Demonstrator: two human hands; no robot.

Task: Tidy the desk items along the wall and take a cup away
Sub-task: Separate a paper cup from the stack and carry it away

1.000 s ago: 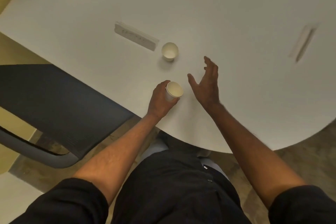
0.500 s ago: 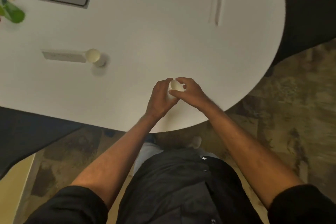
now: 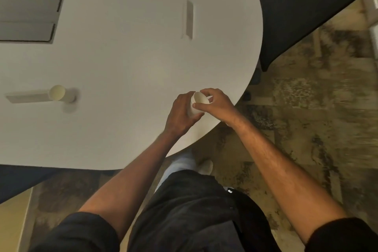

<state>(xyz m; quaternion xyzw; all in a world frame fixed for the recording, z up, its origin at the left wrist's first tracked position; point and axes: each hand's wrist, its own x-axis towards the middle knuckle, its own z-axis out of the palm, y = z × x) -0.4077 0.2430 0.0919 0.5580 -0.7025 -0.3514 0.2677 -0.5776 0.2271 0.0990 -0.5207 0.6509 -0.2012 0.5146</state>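
Observation:
A small white paper cup (image 3: 198,102) is held just above the near right edge of the white round table (image 3: 126,63). My left hand (image 3: 181,115) wraps around the cup's side from the left. My right hand (image 3: 215,103) pinches its rim from the right with thumb and fingers. A second white paper cup (image 3: 59,93) stands on the table at the left, beside a white strip (image 3: 26,96).
A grey cable hatch (image 3: 28,18) is set into the table at the far left, and a narrow slot (image 3: 189,19) lies further right. A dark chair (image 3: 306,10) stands at the upper right, another dark seat (image 3: 12,182) at the lower left. Patterned floor lies to the right.
My right hand came in from open above the table and closed on the cup's rim. The view swung right, so the second cup and strip shifted to the left.

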